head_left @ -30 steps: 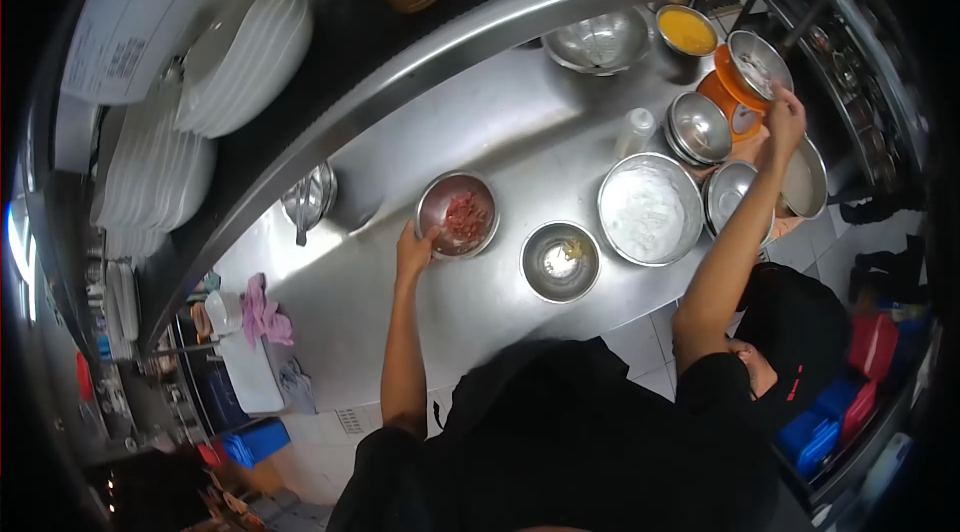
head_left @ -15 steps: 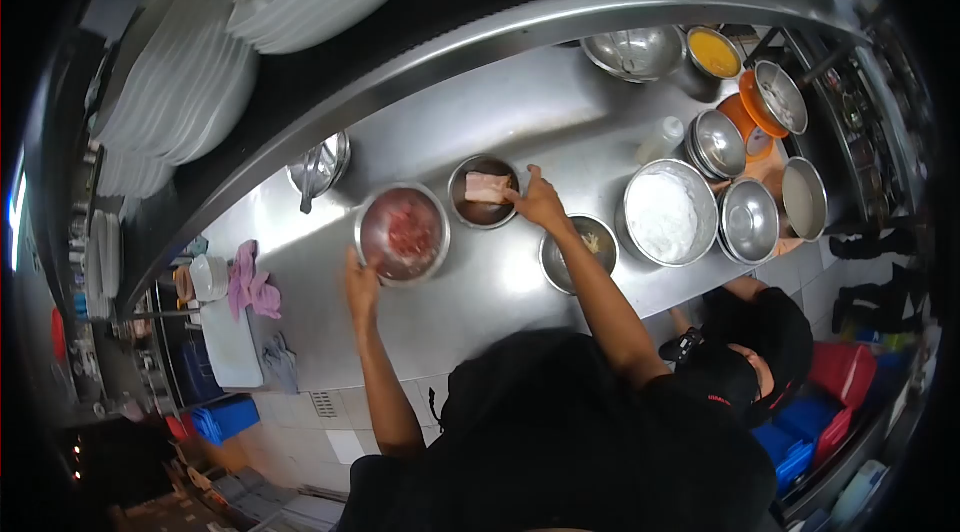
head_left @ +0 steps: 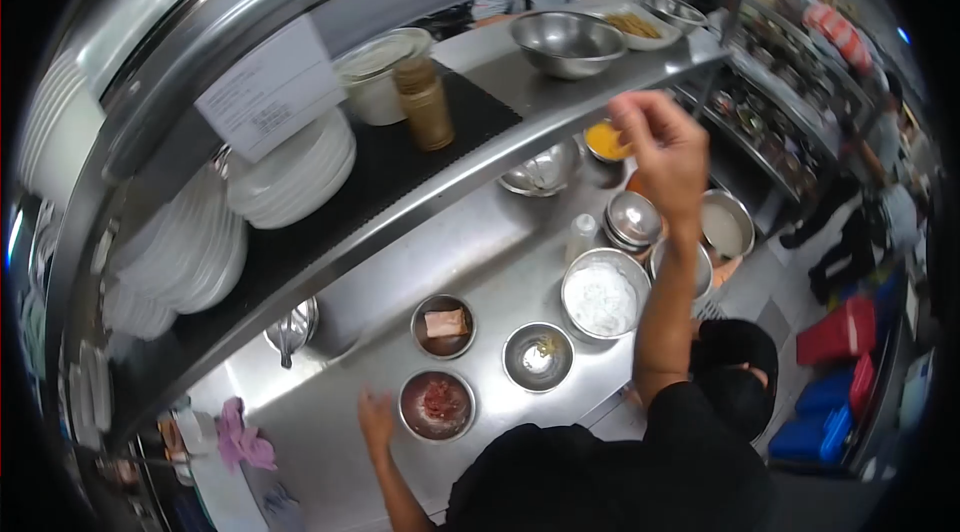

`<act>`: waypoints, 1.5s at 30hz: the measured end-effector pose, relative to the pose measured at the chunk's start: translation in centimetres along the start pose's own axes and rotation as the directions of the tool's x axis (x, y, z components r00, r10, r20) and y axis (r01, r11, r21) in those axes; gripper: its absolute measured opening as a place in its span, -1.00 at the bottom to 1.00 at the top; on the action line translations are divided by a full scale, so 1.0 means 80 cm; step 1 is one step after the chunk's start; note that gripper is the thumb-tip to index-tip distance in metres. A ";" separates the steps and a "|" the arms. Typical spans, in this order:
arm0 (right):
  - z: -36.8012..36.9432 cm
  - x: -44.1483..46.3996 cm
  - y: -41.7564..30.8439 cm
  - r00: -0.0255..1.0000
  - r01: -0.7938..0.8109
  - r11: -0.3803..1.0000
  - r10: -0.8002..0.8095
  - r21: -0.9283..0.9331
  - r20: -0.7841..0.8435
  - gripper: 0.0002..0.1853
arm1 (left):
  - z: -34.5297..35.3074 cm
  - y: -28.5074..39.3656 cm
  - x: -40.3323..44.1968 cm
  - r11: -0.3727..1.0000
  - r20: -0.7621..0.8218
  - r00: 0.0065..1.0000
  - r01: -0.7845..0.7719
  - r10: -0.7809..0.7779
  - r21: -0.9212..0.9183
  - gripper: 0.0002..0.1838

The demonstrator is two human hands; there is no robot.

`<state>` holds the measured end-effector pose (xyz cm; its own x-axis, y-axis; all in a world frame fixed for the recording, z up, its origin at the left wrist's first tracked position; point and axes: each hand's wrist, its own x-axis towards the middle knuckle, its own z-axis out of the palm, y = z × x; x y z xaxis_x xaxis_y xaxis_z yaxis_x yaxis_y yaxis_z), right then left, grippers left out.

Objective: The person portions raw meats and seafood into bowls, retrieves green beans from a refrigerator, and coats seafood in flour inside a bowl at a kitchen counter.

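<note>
My left hand (head_left: pixel 376 420), slightly blurred, is just left of a steel bowl of red raw meat (head_left: pixel 437 406); its fingers are apart and hold nothing. Raised high at the right is my right hand (head_left: pixel 668 154), in front of the shelf edge. Its fingers are bent with the thumb apart, and I see nothing between them. Behind the meat bowl stands a small steel bowl with a pale pink slab of meat (head_left: pixel 445 323). To the right is a steel bowl (head_left: pixel 538 358) with a little yellowish food in it.
A large bowl of white powder or paste (head_left: pixel 603 296), a squeeze bottle (head_left: pixel 581 235) and stacked steel bowls (head_left: pixel 633 219) stand at the right. Overhead, the shelf holds white plates (head_left: pixel 180 242), a brown jar (head_left: pixel 424 107) and a steel bowl (head_left: pixel 567 44). A co-worker (head_left: pixel 735 372) is at the right.
My view has tilted toward the shelf. The red meat bowl now sits nearer me, in front of the slab's bowl, and my left hand is off its rim. My right hand has left the slab and risen.
</note>
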<state>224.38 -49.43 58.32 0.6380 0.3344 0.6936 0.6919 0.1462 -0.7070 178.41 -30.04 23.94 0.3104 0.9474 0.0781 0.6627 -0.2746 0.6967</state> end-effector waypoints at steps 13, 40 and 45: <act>0.122 -0.098 -0.105 0.587 0.232 0.891 -0.449 0.391 0.674 -0.88 | -0.049 0.159 0.008 0.989 -0.122 0.990 -0.081 0.065 -0.128 -0.65; 0.340 -0.457 0.233 0.334 -0.925 0.380 0.791 0.016 0.513 -0.65 | -0.196 -0.123 -0.136 0.998 -0.085 0.995 0.055 -0.053 0.022 -0.71; 0.413 -0.440 0.228 0.320 -0.940 0.324 0.733 0.105 0.600 -0.71 | -0.193 -0.147 -0.199 0.988 -0.121 0.981 0.154 -0.150 0.020 -0.69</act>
<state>203.39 -27.81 16.49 0.5086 0.7728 -0.3798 -0.4111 -0.1696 -0.8957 155.20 -39.35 25.51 0.1228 0.9907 0.0581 0.7158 -0.1290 0.6863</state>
